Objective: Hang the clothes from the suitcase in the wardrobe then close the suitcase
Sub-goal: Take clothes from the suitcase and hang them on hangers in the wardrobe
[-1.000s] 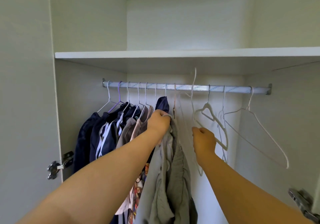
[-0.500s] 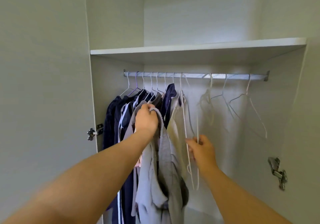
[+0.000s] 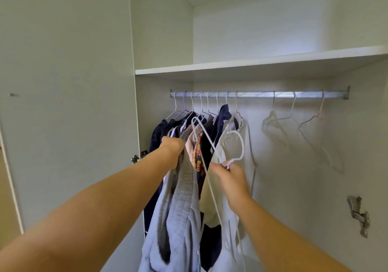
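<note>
My left hand [image 3: 171,149] grips a pale blue-grey garment [image 3: 178,219] by its top and holds it up in front of the wardrobe; the cloth hangs down to the bottom of the view. A white wire hanger [image 3: 206,143], off the rail and tilted, is pinched at its hook by my right hand [image 3: 228,177]. Behind both, the metal rail [image 3: 260,94] carries several hung clothes [image 3: 220,124], dark blue, patterned and cream, bunched at its left end. The suitcase is out of sight.
Three bare hangers [image 3: 302,126] hang on the right half of the rail. A white shelf [image 3: 252,63] runs above it. The open left door [image 3: 67,95] stands close beside my left arm. A door hinge [image 3: 358,215] sticks out at the right wall.
My right hand has taken the white hanger off the rail and lowered it toward the garment. My left hand has kept its grip on the garment. The view has shifted left and back.
</note>
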Demonstrator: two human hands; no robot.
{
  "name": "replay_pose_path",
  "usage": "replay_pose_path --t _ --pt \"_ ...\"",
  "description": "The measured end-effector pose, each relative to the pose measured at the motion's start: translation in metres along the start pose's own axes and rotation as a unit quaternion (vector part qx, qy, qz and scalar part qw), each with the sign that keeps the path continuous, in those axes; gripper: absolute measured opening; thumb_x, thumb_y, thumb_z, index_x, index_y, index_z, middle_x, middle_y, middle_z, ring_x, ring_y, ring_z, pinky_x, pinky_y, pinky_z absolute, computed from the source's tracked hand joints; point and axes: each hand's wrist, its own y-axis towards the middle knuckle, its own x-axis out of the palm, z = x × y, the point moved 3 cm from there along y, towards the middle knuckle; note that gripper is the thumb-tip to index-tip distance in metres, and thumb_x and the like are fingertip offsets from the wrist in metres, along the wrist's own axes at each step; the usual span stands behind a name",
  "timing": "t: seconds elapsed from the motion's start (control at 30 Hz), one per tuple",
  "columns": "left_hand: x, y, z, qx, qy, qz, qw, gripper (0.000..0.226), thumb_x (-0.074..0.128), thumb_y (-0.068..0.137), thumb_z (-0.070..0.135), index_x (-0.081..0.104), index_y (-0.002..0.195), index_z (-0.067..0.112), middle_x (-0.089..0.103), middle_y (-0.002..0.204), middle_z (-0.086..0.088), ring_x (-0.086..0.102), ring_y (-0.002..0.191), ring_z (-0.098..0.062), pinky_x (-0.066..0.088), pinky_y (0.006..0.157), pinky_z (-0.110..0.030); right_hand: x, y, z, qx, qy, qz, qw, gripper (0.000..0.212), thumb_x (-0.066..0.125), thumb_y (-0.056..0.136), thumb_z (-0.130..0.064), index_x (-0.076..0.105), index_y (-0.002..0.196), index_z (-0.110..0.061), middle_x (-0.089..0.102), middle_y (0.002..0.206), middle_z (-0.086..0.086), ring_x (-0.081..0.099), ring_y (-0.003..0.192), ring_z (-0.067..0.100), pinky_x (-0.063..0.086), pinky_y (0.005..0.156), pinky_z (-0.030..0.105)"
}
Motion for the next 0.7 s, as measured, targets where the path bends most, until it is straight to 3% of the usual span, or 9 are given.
replay_pose_path --t 0.07,0.17,0.23,0.3,0.43,0.5,0.63,0.7 --pt "-0.002 0.001 -0.008 -0.025 -0.019 -0.025 0.999 0.017 0.034 0.096 0.004 0.050 0.091 0.002 0.042 0.068 -0.011 0.042 0.059 -0.022 0.038 0.059 -0.033 0.013 -0.004 0.000 0.013 0.008 -0.045 0.999 0.029 0.064 0.084 -0.011 0.042 0.066 -0.012 0.037 0.050 -0.002 0.034 0.048 0.012 0.030 0.049 0.022" --pt "-0.005 0.001 -0.007 -0.025 -0.059 -0.029 0.997 0.014 0.040 0.090 -0.001 0.053 0.096 -0.002 0.049 0.068 -0.012 0.048 0.061 -0.023 0.042 0.062 -0.032 0.034 -0.007 -0.002 0.006 -0.034 -0.118 0.992 0.034 0.066 0.081 -0.007 0.037 0.064 -0.015 0.041 0.057 -0.002 0.041 0.053 0.011 0.033 0.053 0.021" --pt "-0.004 -0.002 -0.005 0.006 -0.071 -0.042 0.997 0.018 0.039 0.089 -0.007 0.052 0.079 0.001 0.045 0.065 -0.011 0.044 0.056 -0.021 0.041 0.061 -0.031 0.046 -0.007 -0.004 0.002 -0.074 -0.136 0.988 0.029 0.068 0.079 -0.008 0.043 0.067 -0.017 0.050 0.064 -0.003 0.052 0.064 0.011 0.042 0.061 0.021" --pt "-0.002 -0.004 -0.006 0.034 -0.071 -0.058 0.995 0.028 0.037 0.088 -0.010 0.048 0.070 0.008 0.045 0.067 -0.012 0.043 0.057 -0.022 0.042 0.062 -0.030 0.054 -0.005 -0.004 0.004 -0.104 -0.129 0.986 0.021 0.073 0.074 -0.017 0.053 0.079 -0.013 0.059 0.078 0.004 0.061 0.077 0.017 0.052 0.072 0.031" --pt "-0.005 -0.011 -0.003 0.097 -0.058 -0.079 0.990 0.025 0.042 0.088 -0.008 0.049 0.082 0.015 0.053 0.085 -0.012 0.053 0.077 -0.026 0.051 0.071 -0.036 0.059 -0.001 -0.006 -0.010 -0.120 -0.076 0.990 0.031 0.072 0.074 -0.018 0.041 0.071 -0.025 0.054 0.072 -0.005 0.052 0.065 0.011 0.040 0.057 0.022" --pt "-0.008 -0.014 0.000 0.135 -0.014 -0.081 0.987 0.023 0.045 0.087 -0.008 0.051 0.088 0.014 0.054 0.089 -0.010 0.052 0.075 -0.024 0.049 0.066 -0.032 0.056 0.002 -0.006 -0.023 -0.120 -0.042 0.992 0.028 0.066 0.080 -0.014 0.044 0.067 -0.026 0.051 0.065 -0.006 0.049 0.061 0.013 0.035 0.052 0.022" --pt "-0.028 -0.009 -0.003 0.204 0.120 -0.045 0.971 0.025 0.045 0.089 -0.004 0.051 0.085 0.020 0.052 0.080 -0.001 0.046 0.065 -0.013 0.037 0.050 -0.015 0.049 0.014 -0.012 -0.030 -0.063 0.025 0.997 0.035 0.058 0.085 -0.006 0.039 0.058 -0.018 0.039 0.057 -0.001 0.033 0.053 0.014 0.027 0.049 0.024" --pt "-0.036 -0.006 -0.008 0.250 0.240 -0.012 0.938 0.020 0.048 0.088 -0.001 0.055 0.094 0.016 0.051 0.089 -0.003 0.046 0.074 -0.017 0.037 0.056 -0.017 0.045 0.018 -0.020 -0.048 -0.042 0.039 0.997 0.039 0.057 0.084 -0.002 0.033 0.056 -0.017 0.031 0.055 -0.001 0.024 0.052 0.014 0.021 0.047 0.025"
